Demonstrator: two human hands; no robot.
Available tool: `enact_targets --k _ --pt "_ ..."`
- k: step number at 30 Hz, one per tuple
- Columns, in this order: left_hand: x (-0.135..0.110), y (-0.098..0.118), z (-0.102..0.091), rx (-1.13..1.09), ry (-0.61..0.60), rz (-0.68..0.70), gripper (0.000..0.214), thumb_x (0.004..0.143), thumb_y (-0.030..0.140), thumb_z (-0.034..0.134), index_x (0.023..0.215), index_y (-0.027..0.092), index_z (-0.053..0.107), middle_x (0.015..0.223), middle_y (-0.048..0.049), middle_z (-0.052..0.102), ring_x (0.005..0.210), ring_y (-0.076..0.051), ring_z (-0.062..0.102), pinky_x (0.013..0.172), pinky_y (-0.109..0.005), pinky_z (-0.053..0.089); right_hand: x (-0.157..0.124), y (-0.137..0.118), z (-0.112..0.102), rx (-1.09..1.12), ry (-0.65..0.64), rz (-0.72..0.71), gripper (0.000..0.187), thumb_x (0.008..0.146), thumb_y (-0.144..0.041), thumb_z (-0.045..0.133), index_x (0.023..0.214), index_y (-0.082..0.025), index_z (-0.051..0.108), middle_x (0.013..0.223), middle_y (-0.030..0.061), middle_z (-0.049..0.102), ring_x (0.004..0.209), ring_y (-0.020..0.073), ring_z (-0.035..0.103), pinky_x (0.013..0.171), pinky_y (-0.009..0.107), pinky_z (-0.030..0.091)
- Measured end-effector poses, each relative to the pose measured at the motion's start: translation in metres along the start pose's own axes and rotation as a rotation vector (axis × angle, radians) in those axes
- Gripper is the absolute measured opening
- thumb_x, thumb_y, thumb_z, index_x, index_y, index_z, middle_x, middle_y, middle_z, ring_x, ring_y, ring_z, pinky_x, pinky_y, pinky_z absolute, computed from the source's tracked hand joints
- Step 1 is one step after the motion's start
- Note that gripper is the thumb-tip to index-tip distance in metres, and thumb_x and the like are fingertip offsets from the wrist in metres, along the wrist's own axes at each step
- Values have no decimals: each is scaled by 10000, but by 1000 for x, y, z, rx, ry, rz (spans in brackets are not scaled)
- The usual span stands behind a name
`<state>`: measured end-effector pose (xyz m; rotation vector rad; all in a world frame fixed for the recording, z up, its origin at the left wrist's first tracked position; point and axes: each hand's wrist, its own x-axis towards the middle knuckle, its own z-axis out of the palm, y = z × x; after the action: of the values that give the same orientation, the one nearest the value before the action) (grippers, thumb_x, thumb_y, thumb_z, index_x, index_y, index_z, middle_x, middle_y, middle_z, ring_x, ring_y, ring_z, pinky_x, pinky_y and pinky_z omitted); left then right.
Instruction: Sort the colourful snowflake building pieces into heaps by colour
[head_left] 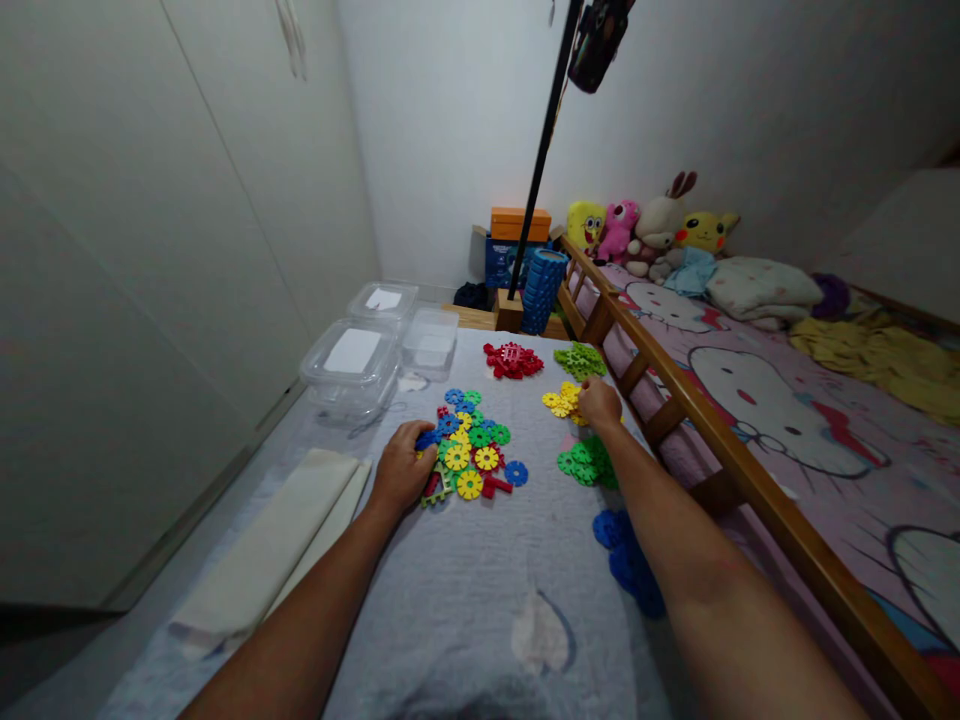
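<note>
Head view: yellow pieces stretch sideways, right of middle; I can't tell if the right hand or left hand pinches anything.

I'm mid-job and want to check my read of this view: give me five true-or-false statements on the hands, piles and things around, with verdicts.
1. The left hand is at the left side of the mixed pile. True.
2. The red pile lies farther from the person than the blue pile. True.
3. The right hand is at the red pile. False: that hand is at the yellow pile; whether it grips a piece cannot be told.
4. The cloth lies to the right of the mixed pile. False: it lies to the left.
5. The clear boxes stand to the left of the red pile. True.
</note>
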<state>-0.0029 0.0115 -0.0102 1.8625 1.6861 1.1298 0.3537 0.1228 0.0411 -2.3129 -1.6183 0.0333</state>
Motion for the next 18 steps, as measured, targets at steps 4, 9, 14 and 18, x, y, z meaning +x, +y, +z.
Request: enact_targets --k 4,9,14,18 --pt "0 1 -1 -1 -4 0 314 784 292 503 1053 192 629 1111 -93 654 1078 -251 617 1014 -411 480 -4 1 -6 -44 -12 -9 318 868 -143 479 1028 -158 754 1019 173 739 930 252 675 717 293 417" --pt "0 1 -1 -3 -17 -9 328 787 299 498 1063 180 631 1104 -94 653 1068 -251 614 998 -408 486 -17 -8 -14 59 53 -51 275 860 -162 497 970 -152 748 977 141 748 903 228 666 738 282 418" --pt "0 0 0 -9 -1 2 322 778 295 501 1048 176 631 1104 -95 653 1069 -251 613 1010 -414 479 -56 -33 -1 367 -17 -247 202 832 -196 519 848 -176 720 855 52 736 796 175 642 734 256 439" --pt "0 -1 0 7 -4 17 311 778 297 505 1039 186 632 1098 -87 655 1060 -249 616 998 -413 486 -97 -55 22 519 -160 -371 183 820 -193 526 848 -185 706 843 35 714 780 169 624 753 272 458"
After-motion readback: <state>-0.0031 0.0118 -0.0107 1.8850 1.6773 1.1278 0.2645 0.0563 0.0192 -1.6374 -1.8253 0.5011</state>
